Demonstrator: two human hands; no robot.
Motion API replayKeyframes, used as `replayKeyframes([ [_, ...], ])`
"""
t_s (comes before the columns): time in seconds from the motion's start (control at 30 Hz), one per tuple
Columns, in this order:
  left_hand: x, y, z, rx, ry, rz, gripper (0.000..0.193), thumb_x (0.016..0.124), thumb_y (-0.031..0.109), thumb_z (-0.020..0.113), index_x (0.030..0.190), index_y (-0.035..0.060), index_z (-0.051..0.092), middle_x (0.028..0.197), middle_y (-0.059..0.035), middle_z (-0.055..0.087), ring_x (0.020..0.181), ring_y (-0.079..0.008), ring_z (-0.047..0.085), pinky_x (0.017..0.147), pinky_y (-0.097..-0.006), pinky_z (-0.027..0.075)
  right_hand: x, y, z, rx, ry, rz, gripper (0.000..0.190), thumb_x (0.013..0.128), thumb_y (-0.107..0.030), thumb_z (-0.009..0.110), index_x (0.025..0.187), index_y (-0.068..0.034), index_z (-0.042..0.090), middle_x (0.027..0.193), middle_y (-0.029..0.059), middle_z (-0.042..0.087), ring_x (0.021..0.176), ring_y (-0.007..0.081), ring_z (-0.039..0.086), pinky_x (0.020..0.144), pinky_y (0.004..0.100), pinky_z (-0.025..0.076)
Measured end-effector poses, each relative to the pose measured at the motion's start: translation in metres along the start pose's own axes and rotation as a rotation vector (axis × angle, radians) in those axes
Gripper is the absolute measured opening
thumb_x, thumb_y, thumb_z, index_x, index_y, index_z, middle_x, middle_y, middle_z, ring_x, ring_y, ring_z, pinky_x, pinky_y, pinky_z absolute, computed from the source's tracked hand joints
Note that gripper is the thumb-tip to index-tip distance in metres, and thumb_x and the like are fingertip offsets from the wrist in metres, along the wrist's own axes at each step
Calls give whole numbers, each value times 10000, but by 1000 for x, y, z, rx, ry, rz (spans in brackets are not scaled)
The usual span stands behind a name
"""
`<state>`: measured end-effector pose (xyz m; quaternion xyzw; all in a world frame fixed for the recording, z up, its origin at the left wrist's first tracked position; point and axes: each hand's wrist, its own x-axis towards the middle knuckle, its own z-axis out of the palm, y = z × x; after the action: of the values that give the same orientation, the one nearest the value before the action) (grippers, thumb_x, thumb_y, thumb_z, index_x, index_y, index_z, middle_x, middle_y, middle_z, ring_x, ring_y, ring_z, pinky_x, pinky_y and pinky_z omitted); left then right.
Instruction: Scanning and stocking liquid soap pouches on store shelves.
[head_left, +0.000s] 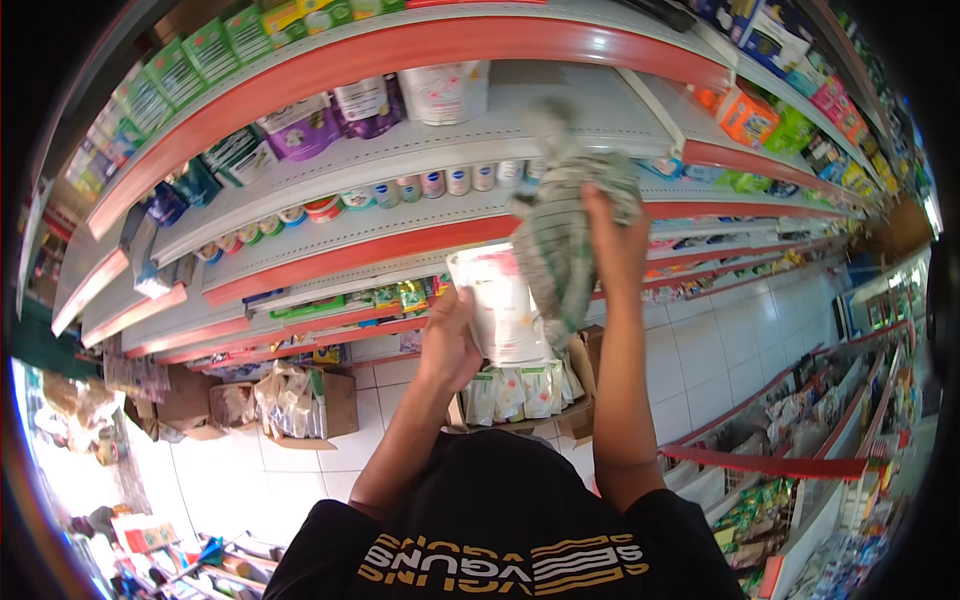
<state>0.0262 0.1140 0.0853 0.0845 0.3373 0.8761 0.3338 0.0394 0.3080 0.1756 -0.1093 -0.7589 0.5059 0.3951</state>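
A white refill pouch with pink print (504, 311) is gripped along its left edge by my left hand (450, 337). Beside it, my right hand (616, 225) clutches a grey-green striped cloth (564, 240). The cloth hangs down against the pouch's right edge, and its upper end is blurred. Both hands are in front of the shelves. Behind and above them is a grey metal shelf (577, 90), where a similar white pouch (447, 90) stands beside purple pouches (300, 131).
Small jars and bottles (433, 184) line the shelf below. Green boxes (180, 71) stand on the shelf above. On the tiled floor, a carton of sachets (517, 390) sits below my hands, with another carton (341, 405) to the left. Lower shelving (765, 461) runs along the right.
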Motion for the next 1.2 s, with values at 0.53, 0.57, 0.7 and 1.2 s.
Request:
replayKeyframes([
  [0.53,20,10,-31,-354,-278,1,678,933,471,404,1446,56,252,1436,-204,341,1292,-371,366,1035,-428,383,-125,-28,36,-101,-640,-312,542,582,-182,751,1100,-129,601,1070,109,465,1039,341,463,884,474,386],
  [0.57,19,9,-27,-356,-284,3,678,933,471,404,1446,56,252,1436,-204,341,1292,-371,366,1035,-428,383,-120,-28,38,-166,-595,-319,560,560,-175,759,1096,-130,603,1067,106,466,1028,336,466,871,472,387],
  [0.7,2,11,-4,166,-145,143,565,960,408,379,1386,38,356,1392,-165,405,1279,-307,404,1062,-426,355,-81,-17,52,-289,-369,-411,576,555,-154,761,1108,-142,600,1063,111,477,1005,340,475,853,468,389],
  [1.2,-19,23,5,-459,-155,-217,947,691,560,622,1414,46,292,1172,-159,519,1021,-338,516,854,-481,424,229,-81,-25,-735,436,-837,419,710,-196,757,1025,-16,548,994,160,556,931,374,576,770,433,481],
])
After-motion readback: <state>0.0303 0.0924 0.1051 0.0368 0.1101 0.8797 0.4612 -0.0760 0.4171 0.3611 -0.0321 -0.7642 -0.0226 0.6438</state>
